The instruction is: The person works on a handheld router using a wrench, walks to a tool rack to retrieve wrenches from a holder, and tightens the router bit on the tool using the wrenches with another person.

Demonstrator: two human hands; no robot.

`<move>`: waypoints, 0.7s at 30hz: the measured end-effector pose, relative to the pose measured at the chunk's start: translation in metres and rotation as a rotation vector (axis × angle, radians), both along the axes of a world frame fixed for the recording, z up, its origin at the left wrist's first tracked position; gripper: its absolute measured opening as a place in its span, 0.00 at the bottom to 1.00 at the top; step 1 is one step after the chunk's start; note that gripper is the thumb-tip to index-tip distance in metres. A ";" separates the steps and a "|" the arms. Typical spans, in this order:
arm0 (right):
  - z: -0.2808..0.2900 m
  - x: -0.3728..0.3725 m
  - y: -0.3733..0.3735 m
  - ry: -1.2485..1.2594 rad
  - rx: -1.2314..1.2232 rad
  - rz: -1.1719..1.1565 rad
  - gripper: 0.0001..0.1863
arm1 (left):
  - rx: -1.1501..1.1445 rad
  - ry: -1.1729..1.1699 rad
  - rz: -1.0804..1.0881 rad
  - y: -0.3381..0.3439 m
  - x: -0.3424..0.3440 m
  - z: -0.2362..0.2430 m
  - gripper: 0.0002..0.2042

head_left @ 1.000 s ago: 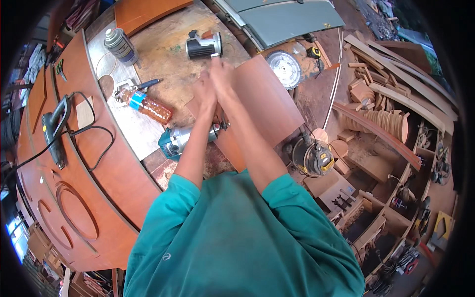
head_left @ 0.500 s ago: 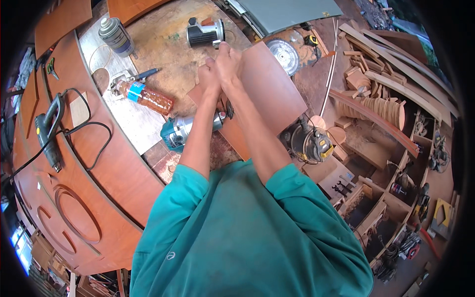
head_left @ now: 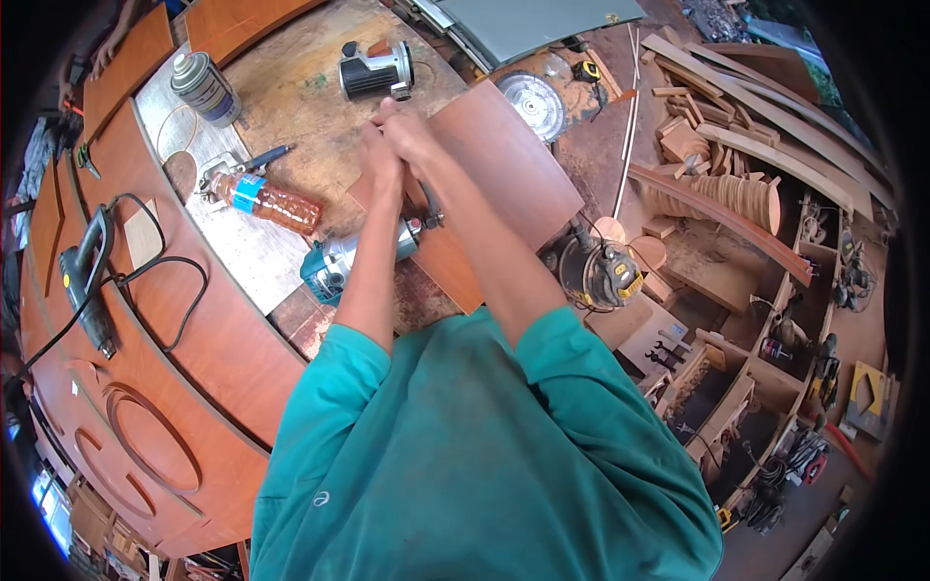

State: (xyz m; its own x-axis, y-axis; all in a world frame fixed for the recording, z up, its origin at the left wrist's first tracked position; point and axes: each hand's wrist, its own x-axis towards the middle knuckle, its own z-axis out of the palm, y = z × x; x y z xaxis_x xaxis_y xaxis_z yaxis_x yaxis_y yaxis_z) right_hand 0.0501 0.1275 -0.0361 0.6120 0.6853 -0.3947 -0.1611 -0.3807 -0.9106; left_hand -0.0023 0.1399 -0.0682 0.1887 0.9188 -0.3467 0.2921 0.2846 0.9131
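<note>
My left hand point(head_left: 380, 155) and my right hand point(head_left: 407, 136) are together, fingers curled, over a reddish-brown wood panel point(head_left: 513, 165); what they grip is too small and hidden to name. A small silver metal piece shows just beyond my fingertips, near a black-and-silver trim router point(head_left: 373, 70) lying on the worn bench point(head_left: 291, 107). A teal-and-silver power tool point(head_left: 344, 261) lies under my left forearm. Left of it are a plastic bottle point(head_left: 266, 203) with reddish-brown contents and a blue label, a dark pen-like tool point(head_left: 266, 159) and a spray can point(head_left: 203, 87).
Curved orange panels fill the left, with a corded heat gun point(head_left: 87, 281). Another person's hand point(head_left: 102, 58) is at the upper left. A saw blade point(head_left: 531, 102), yellow tape measure point(head_left: 586, 71), black-and-yellow router point(head_left: 596, 271), stacked offcuts point(head_left: 727, 126) and open compartments with tools occupy the right.
The view has shifted slightly. My joined hands have moved a little toward the upper left in the picture, still closed. Another person's hand now shows at the upper left.
</note>
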 end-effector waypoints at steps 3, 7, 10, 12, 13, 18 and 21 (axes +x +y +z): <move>-0.002 -0.018 0.003 0.101 0.057 -0.041 0.18 | 0.057 -0.071 0.023 0.012 -0.006 -0.033 0.19; 0.005 0.003 -0.005 0.145 0.080 -0.078 0.23 | -0.161 -0.377 0.101 0.005 -0.004 -0.015 0.16; 0.013 0.025 -0.010 0.530 0.042 -0.029 0.24 | -0.352 -0.371 0.035 0.000 -0.011 0.014 0.17; 0.006 0.027 -0.011 0.534 0.038 -0.011 0.23 | -0.436 -0.377 -0.012 -0.003 -0.014 0.027 0.17; 0.003 0.029 -0.012 0.538 0.034 0.004 0.23 | -0.414 -0.399 0.018 -0.007 -0.011 0.033 0.16; -0.007 0.026 -0.006 0.470 -0.003 -0.044 0.22 | -0.253 -0.520 0.036 -0.020 -0.012 0.043 0.17; -0.015 0.028 -0.007 0.535 0.033 -0.109 0.22 | -0.006 -0.556 -0.092 -0.019 -0.018 0.030 0.16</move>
State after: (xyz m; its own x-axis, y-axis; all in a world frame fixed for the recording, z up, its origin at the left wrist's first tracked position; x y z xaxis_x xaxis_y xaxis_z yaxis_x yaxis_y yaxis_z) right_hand 0.0777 0.1202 -0.0506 0.3998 0.6466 -0.6497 -0.6421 -0.3082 -0.7019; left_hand -0.0205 0.1206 -0.0383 0.4242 0.8880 -0.1776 -0.2087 0.2867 0.9350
